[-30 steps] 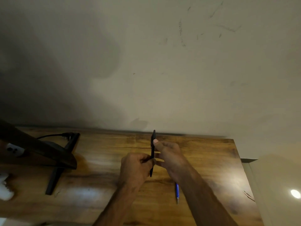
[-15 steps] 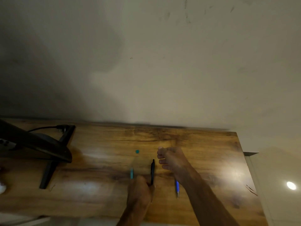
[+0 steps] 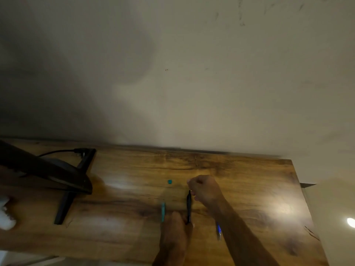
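Left hand comes in from the bottom edge, back of hand up, fingers curled round the lower end of the black pen. The pen lies on the desk and points to 12 o'clock, about mid-desk and a bit toward the near side. Right hand is at 1 o'clock from the left hand, forearm running down to 5 o'clock, fingers curled in narrow right beside the pen's top tip. Cannot tell if it pinches the tip or only sits next to it; blurred there.

Teal pen lies parallel, just beside the left hand at its 11 o'clock. Small teal cap sits apart at 12 o'clock from the teal pen. Blue pen is at 3 o'clock of the left hand, upper part hidden under the right forearm.

Edges: the desk's back edge meets the wall at 12 o'clock, and its right edge slants off at 3 o'clock, well apart from the hands, bare wood between. At 9 o'clock is bare wood up to the monitor stand, with the dark monitor above it. Plug lies at the stand's far end.
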